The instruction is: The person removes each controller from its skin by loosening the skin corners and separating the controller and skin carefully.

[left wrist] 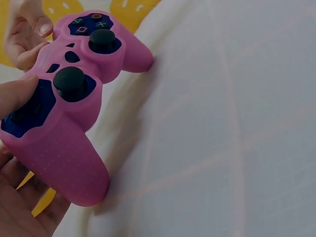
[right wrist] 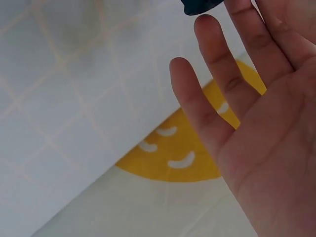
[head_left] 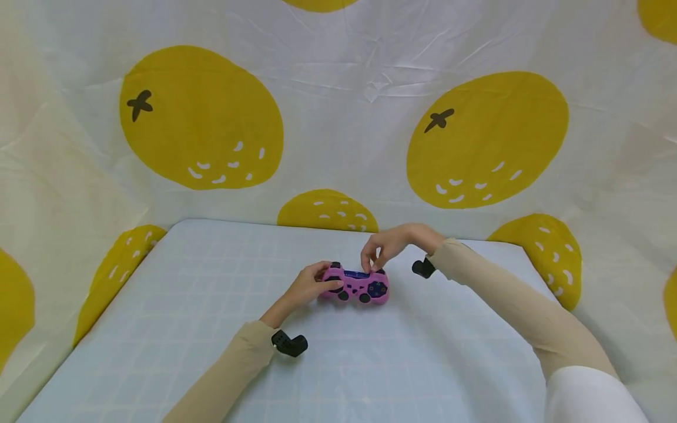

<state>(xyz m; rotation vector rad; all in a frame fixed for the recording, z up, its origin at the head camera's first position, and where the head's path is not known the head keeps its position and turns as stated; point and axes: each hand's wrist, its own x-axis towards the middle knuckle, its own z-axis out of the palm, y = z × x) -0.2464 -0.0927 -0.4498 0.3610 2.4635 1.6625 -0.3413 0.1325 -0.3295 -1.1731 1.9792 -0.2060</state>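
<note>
We see a pink game controller point(head_left: 357, 284) with a dotted rubbery skin, dark blue panels and two black thumbsticks. It sits on the pale blue checked mat point(head_left: 211, 305), near its far edge, buttons facing up and its two grips pointing toward us. Our left hand point(head_left: 307, 286) grips its left handle, thumb on the face; our right hand point(head_left: 383, 247) touches its top edge with its fingertips.
</note>
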